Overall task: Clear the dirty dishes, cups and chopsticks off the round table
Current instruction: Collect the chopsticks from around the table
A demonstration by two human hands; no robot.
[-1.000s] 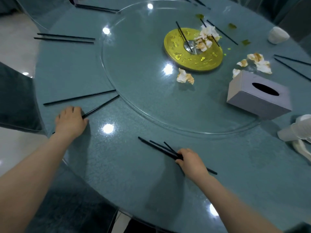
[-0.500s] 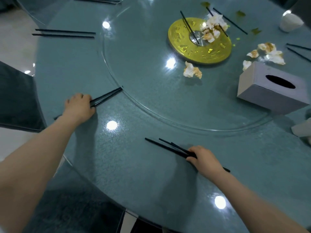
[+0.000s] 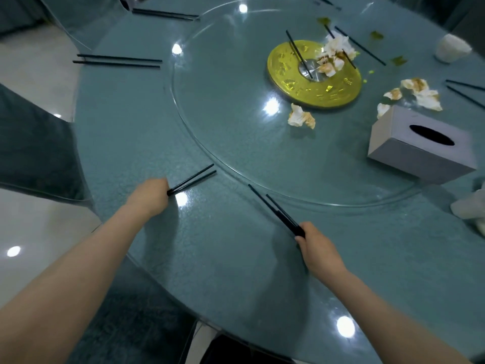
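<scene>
My left hand (image 3: 150, 197) grips a pair of black chopsticks (image 3: 194, 178) whose tips point toward the glass turntable (image 3: 210, 106). A bundle of black chopsticks (image 3: 273, 210) is held in my right hand (image 3: 319, 249), slanting up and to the left over the round teal table (image 3: 223, 258). More black chopstick pairs lie at the table's left rim (image 3: 118, 60), the far rim (image 3: 165, 14) and the right rim (image 3: 464, 90). Single chopsticks lie across the gold centre disc (image 3: 313, 74). A white cup (image 3: 451, 47) lies at the far right.
A grey tissue box (image 3: 420, 148) stands on the turntable's right side. Crumpled stained tissues (image 3: 301, 118) lie near the disc and beside the box. White crumpled things (image 3: 469, 208) sit at the right edge. A dark chair (image 3: 34, 148) stands left of the table.
Both hands have closed round their chopsticks and lifted them. The left pair was drawn together and pulled toward me. The right bundle has swung to point further away.
</scene>
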